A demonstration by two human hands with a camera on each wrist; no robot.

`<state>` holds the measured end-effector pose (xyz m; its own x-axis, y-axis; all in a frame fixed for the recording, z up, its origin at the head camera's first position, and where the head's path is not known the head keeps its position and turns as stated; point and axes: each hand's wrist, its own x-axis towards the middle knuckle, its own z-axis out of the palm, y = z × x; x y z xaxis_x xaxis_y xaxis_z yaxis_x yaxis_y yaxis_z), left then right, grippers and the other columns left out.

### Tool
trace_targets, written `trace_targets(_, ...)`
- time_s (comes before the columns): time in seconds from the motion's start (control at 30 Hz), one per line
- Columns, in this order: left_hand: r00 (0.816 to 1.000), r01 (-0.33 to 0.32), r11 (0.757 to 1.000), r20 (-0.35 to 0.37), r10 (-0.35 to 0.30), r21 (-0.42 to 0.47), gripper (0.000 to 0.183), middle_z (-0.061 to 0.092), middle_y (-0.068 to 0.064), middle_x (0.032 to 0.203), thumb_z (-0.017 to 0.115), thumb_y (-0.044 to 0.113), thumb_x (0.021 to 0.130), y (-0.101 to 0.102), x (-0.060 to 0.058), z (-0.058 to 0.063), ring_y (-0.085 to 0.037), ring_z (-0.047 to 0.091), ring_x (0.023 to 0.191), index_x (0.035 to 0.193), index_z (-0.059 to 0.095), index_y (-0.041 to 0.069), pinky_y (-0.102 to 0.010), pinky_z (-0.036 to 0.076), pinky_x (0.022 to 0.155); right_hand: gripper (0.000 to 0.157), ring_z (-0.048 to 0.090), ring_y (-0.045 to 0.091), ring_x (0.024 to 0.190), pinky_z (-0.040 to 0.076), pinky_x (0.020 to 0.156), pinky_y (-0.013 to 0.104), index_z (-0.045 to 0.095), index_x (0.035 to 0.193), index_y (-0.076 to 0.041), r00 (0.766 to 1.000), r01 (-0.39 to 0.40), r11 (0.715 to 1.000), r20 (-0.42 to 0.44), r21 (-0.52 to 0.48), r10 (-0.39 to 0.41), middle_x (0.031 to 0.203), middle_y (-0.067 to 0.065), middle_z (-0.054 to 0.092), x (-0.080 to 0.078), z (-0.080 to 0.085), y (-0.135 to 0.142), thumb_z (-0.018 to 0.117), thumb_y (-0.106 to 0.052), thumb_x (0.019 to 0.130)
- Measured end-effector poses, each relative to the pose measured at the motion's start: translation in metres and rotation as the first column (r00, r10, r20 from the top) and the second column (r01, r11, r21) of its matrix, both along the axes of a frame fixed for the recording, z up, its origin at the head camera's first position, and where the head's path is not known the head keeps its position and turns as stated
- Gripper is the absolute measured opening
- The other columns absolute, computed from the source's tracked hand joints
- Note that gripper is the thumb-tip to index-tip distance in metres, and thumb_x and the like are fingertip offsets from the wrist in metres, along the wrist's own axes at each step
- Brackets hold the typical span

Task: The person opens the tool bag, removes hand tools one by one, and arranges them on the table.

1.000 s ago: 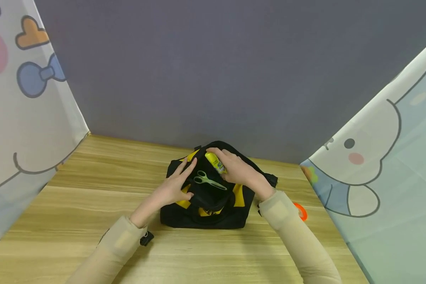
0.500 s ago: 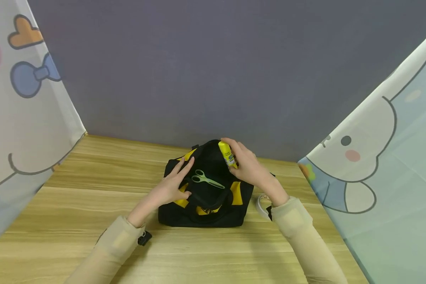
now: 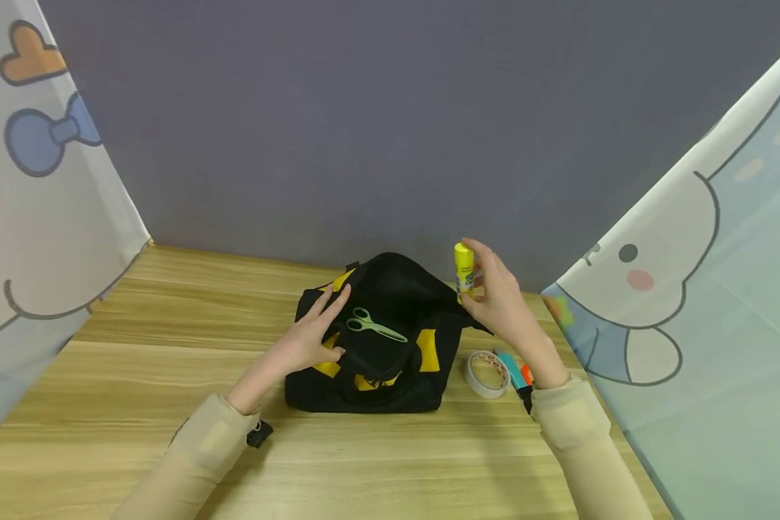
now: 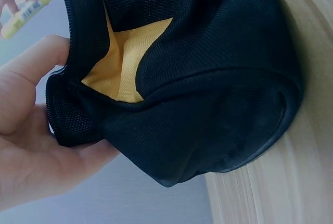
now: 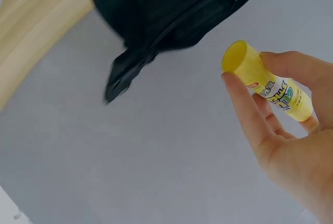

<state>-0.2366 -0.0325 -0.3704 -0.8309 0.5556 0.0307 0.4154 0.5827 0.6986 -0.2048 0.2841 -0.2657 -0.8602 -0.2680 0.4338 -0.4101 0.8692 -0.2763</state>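
Observation:
A black and yellow bag stands on the table with its zipped top spread wide. Green-handled scissors show within its opening. My left hand holds the bag's left end, thumb at the near rim and fingers reaching to the far rim; the left wrist view has dark fabric between thumb and fingers. Held between thumb and fingertips of my right hand is a yellow glue stick, raised above the bag's right end. It looks capped, its printed label visible in the right wrist view.
Right of the bag lies a roll of tape. Beside it are a teal and black item and an orange item, partly covered by my right forearm. A small black object shows by my left sleeve. A grey wall rises behind.
My right hand has lifted the glue stick from over the bag's opening to the right, turning it more upright. The tape roll and teal item have come into sight. My left hand stays on the bag.

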Motion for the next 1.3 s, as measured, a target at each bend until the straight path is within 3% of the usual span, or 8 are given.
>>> trace_targets(0.3,1.0,0.002,1.0,-0.002,-0.002,-0.014,0.108,-0.004,-0.018,0.168,0.075,0.012,0.086,0.002,0.0,-0.001,-0.013,0.037,0.05,0.161,-0.001,0.026,-0.024,0.034,0.05,0.092,0.065,0.035,0.088,0.06,0.065,0.043,0.027,0.153,-0.012,0.994,0.104,0.993,-0.031,-0.053,-0.106,0.113,0.024,0.055,0.008,-0.006,0.035,0.074,0.011,0.077)
trace_targets(0.63,1.0,0.001,1.0,-0.007,-0.001,-0.012,0.108,-0.003,-0.019,0.168,0.075,0.011,0.086,0.001,0.0,0.0,-0.013,0.035,0.049,0.161,0.0,0.026,-0.024,0.034,0.049,0.09,0.065,0.04,0.088,0.059,0.065,0.044,0.027,0.152,-0.008,0.975,0.212,0.972,-0.047,-0.102,-0.217,0.108,0.025,0.054,0.005,-0.027,0.064,0.072,0.013,0.077)
trace_targets(0.93,1.0,0.001,1.0,-0.003,-0.001,-0.007,0.107,-0.004,-0.02,0.167,0.075,0.011,0.086,0.001,0.002,0.0,-0.012,0.035,0.049,0.161,0.0,0.026,-0.024,0.034,0.05,0.089,0.066,0.044,0.087,0.058,0.067,0.051,0.025,0.151,-0.003,0.965,0.255,0.955,-0.015,-0.153,-0.26,0.107,0.028,0.054,0.001,-0.052,0.088,0.072,0.013,0.077)
trace_targets(1.3,1.0,0.005,1.0,-0.003,-0.005,-0.007,0.106,-0.004,-0.02,0.167,0.075,0.011,0.087,0.001,0.002,0.001,-0.013,0.039,0.051,0.162,0.0,0.024,-0.024,0.036,0.051,0.089,0.064,0.044,0.086,0.057,0.077,0.051,0.023,0.15,0.0,0.958,0.287,0.941,0.041,-0.18,-0.284,0.105,0.03,0.052,-0.009,-0.095,0.104,0.069,0.017,0.076)
